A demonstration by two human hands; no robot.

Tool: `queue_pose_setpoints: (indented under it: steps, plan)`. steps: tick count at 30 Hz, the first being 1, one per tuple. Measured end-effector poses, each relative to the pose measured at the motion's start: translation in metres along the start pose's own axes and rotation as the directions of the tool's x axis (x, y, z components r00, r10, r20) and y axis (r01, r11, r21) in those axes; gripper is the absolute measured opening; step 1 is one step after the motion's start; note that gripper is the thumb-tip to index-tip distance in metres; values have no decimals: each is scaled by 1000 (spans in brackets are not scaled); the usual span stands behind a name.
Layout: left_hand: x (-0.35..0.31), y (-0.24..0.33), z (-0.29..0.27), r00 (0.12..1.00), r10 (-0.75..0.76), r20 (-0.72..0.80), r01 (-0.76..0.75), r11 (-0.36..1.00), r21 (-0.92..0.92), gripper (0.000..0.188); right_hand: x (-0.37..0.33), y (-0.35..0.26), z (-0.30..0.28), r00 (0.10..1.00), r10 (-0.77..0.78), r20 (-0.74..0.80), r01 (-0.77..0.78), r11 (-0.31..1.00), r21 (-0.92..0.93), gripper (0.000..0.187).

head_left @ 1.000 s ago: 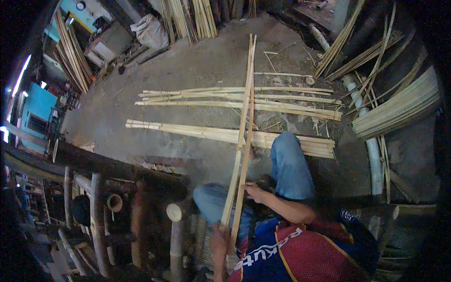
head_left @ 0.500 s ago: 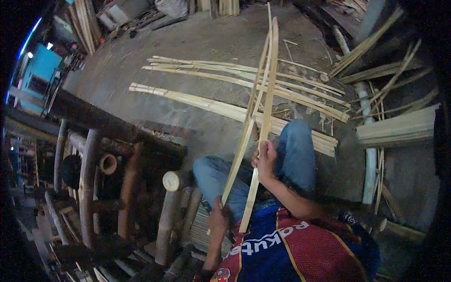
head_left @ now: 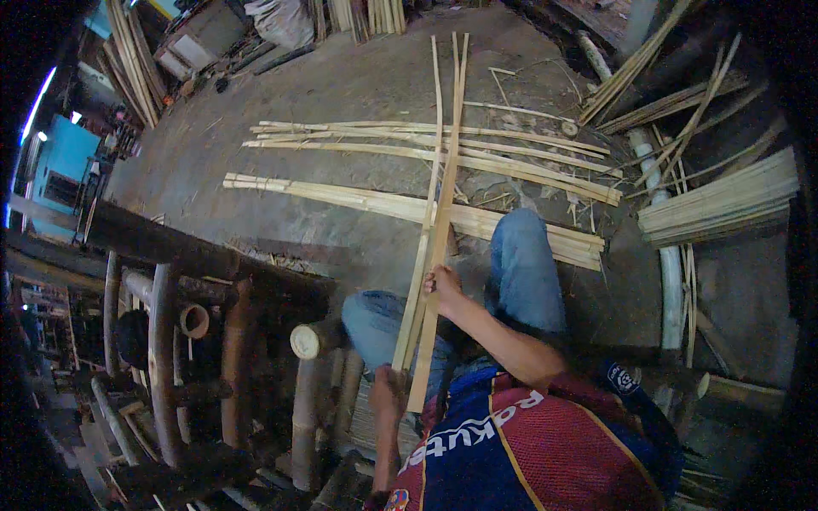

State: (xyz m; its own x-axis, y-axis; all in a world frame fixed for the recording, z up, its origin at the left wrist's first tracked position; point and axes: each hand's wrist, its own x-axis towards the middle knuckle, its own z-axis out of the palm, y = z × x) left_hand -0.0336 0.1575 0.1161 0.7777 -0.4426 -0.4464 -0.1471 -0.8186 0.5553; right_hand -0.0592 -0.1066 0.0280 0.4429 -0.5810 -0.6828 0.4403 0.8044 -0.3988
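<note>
Between my knees, long split bamboo strips [head_left: 442, 213] run from my lap away over the floor, their far ends spread apart. My right hand [head_left: 443, 288] is closed around the right-hand strips, partway along them. Lower down, my left hand [head_left: 388, 392] is closed at the near end of the left-hand strip [head_left: 415, 307]; its fingertips are dark and partly hidden. Beneath the held strips, a bundle of pale bamboo strips [head_left: 341, 198] lies crosswise on the floor. Farther off, more loose strips [head_left: 358, 129] lie about parallel to it.
On my left stands a dark bamboo frame [head_left: 162, 358] with a cut pole end [head_left: 306, 341] near my knee. To the right, a stack of pale strips [head_left: 720, 204] rests across a pole [head_left: 671, 298]. Bundled sticks [head_left: 635, 64] lean at the far right, and a pale sack [head_left: 281, 21] sits far back.
My right hand has moved left, closer to my left hand. The far ends of the held strips have shifted left and nearer, and now spread apart where they were bunched.
</note>
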Motion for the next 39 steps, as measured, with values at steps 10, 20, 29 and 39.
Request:
queue_pose_setpoints:
  steps: [10, 20, 29, 39]
  plan:
    - [-8, -13, 10, 980, 201, -2, -200, 969, -146, 23, -49, -15, 26, 992, -123, 41, 127, 986, -110, 21]
    - [-20, 8, 5, 961, 269, -72, -271, 962, -34, 27, -7, -10, 1, 997, -70, 45, 73, 994, -81, 23]
    - [-23, 12, 0, 934, 353, -46, -356, 931, -81, 27, 13, 1, -25, 997, -79, 5, 79, 981, -178, 13]
    - [-12, 7, 6, 949, 312, -35, -311, 950, 35, 32, 31, 0, -31, 997, 19, 68, -13, 995, -97, 14]
